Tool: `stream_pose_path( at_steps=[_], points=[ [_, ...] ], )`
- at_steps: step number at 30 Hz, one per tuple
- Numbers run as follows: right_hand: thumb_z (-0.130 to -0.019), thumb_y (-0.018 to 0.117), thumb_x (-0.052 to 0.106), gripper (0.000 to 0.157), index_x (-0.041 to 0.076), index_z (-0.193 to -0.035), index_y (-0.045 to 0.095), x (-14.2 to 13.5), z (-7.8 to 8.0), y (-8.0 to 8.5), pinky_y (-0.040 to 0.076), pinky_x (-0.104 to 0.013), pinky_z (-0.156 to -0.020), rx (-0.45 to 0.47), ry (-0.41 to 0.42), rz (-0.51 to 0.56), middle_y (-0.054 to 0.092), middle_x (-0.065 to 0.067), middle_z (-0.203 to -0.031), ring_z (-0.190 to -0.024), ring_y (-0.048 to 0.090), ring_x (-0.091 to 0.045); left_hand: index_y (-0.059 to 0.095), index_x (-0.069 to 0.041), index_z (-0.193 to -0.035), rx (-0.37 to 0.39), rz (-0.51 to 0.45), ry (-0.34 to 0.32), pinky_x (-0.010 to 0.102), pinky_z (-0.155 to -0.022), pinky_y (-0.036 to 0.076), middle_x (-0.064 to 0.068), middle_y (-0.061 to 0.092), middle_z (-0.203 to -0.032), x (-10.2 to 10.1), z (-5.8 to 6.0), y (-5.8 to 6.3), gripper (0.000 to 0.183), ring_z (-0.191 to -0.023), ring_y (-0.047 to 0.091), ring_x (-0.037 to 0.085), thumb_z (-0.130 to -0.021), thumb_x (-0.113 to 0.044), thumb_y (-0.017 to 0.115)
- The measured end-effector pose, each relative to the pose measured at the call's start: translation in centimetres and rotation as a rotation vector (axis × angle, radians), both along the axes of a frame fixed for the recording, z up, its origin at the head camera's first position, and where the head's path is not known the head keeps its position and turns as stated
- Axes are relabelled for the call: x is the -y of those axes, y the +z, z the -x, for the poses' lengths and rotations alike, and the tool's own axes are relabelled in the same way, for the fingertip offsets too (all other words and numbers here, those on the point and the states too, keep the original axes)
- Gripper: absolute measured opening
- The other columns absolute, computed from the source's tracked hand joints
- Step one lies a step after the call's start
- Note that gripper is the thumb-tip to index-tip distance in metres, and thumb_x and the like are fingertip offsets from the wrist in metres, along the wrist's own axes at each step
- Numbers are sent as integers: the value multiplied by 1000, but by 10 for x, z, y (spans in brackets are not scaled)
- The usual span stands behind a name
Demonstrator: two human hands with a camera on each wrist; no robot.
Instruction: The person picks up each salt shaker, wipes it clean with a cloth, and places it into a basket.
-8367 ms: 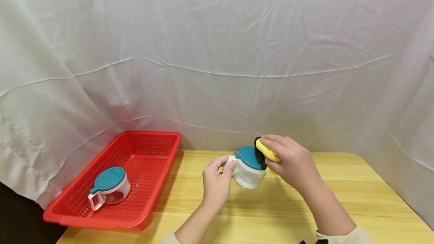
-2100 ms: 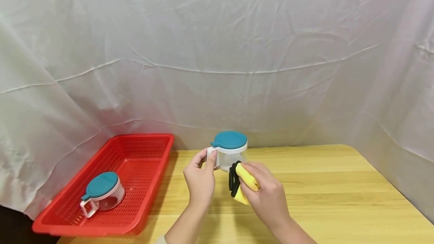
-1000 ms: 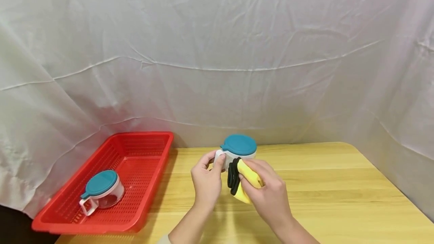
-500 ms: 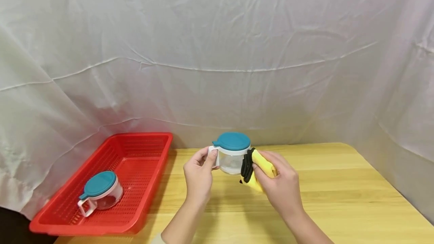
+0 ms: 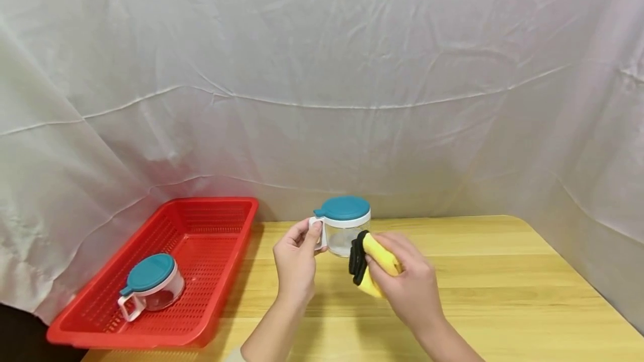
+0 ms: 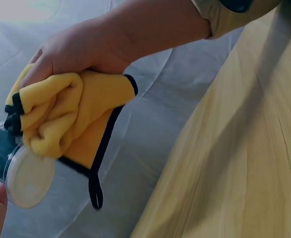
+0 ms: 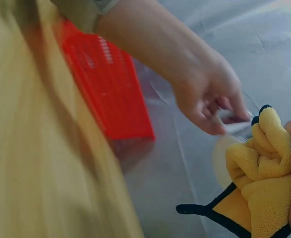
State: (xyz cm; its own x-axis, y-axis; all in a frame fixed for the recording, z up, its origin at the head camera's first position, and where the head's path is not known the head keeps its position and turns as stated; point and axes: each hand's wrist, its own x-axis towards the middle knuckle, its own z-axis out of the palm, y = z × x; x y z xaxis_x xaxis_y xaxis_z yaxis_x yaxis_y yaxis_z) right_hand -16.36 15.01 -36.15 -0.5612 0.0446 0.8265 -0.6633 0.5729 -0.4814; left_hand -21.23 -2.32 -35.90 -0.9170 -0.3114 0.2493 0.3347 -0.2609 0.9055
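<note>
My left hand [image 5: 297, 261] pinches the white handle of a clear jar [image 5: 342, 239] with a teal lid [image 5: 345, 208], held up over the table. In my right hand [image 5: 410, 272] is a bunched yellow cloth [image 5: 380, 256] with black edging, its front edge overlapping the jar's lower right side in the head view. The left wrist view shows the cloth [image 6: 61, 114] right against the jar, a black loop hanging from its corner. Seen from the right wrist, the left hand [image 7: 212, 96] grips the handle while the cloth [image 7: 264, 173] covers much of the jar.
A red perforated plastic basket [image 5: 211, 261] stands at the left of the wooden table [image 5: 503, 284]. Inside it sits a second jar [image 5: 168, 292] of the same kind, teal lid on, handle toward the front left. A pale grey curtain [image 5: 352, 71] hangs behind the table.
The cloth has moved from the jar's lid down to its lower side, then shifted right and slightly back left. The jar, tilted at first, is now nearly upright. The basket's jar stays put.
</note>
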Motion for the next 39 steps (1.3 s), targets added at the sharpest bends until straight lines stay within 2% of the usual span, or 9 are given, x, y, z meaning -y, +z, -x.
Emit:
stream_pose_path(
  at_steps=[7, 10, 15, 18, 21, 25, 28, 35, 39],
  points=[
    [-70, 81, -1, 40, 9, -109, 74, 13, -4, -3, 48, -11, -94, -126, 90, -57, 72, -5, -106, -96, 68, -20, 71, 4, -107, 43, -41, -6, 24, -61, 59, 5, 67, -85, 3, 2, 0, 25, -74, 62, 13, -91, -15, 72],
    [-69, 80, -3, 41, 8, -108, 74, 11, -3, -1, 49, -12, -93, -134, 107, -39, 72, -7, -105, -95, 68, -20, 70, 4, -108, 62, -94, -25, 24, -60, 58, 3, 68, -85, 5, 4, 1, 26, -75, 63, 13, -91, -15, 72],
    [-71, 81, -3, 40, 10, -108, 75, -4, 2, 2, 49, -9, -87, -44, 30, 19, 72, -5, -106, -97, 65, -12, 70, 4, -107, 68, -126, -39, 23, -59, 58, 1, 68, -83, 8, 3, 5, 25, -76, 63, 12, -90, -14, 72],
    [-73, 81, -2, 38, 9, -108, 75, -14, 6, 4, 48, -8, -85, 30, -23, 42, 72, -5, -108, -98, 64, -9, 70, 5, -106, 49, -99, -55, 22, -58, 57, 1, 68, -82, 8, 1, 6, 24, -74, 63, 12, -90, -13, 72],
    [-74, 81, -1, 37, 8, -109, 74, -21, 8, 6, 47, -6, -84, 48, -65, 41, 72, -5, -109, -99, 63, -8, 69, 6, -106, 29, -73, -89, 22, -58, 57, 1, 68, -82, 6, -1, 7, 24, -71, 62, 11, -91, -12, 71],
    [-74, 81, -1, 37, 7, -110, 74, -26, 10, 9, 47, -5, -84, 7, -91, 34, 72, -5, -108, -99, 63, -9, 68, 8, -106, 4, -40, -131, 21, -59, 56, 3, 69, -84, 4, -2, 7, 25, -70, 63, 11, -91, -12, 71],
    [-74, 81, 0, 38, 7, -110, 74, -26, 10, 10, 45, -5, -85, -24, -96, 21, 71, -4, -107, -98, 63, -10, 68, 8, -106, -2, -29, -135, 21, -59, 56, 5, 69, -85, 3, -3, 5, 25, -71, 62, 12, -91, -12, 70],
    [-78, 74, 10, 29, 6, -107, 75, -13, 8, 7, 45, -9, -96, -233, -55, -82, 72, -7, -103, -93, 67, -23, 71, 6, -105, -6, 8, -55, 21, -59, 57, 5, 68, -84, 5, -1, 5, 23, -71, 61, 13, -89, -12, 72],
    [-83, 69, 17, 26, 7, -107, 75, -5, 5, 4, 46, -10, -96, -273, -20, -121, 72, -6, -103, -90, 69, -24, 72, 4, -105, -8, 26, -18, 22, -60, 57, 4, 68, -84, 7, 0, 6, 23, -71, 61, 13, -89, -12, 73]
  ],
)
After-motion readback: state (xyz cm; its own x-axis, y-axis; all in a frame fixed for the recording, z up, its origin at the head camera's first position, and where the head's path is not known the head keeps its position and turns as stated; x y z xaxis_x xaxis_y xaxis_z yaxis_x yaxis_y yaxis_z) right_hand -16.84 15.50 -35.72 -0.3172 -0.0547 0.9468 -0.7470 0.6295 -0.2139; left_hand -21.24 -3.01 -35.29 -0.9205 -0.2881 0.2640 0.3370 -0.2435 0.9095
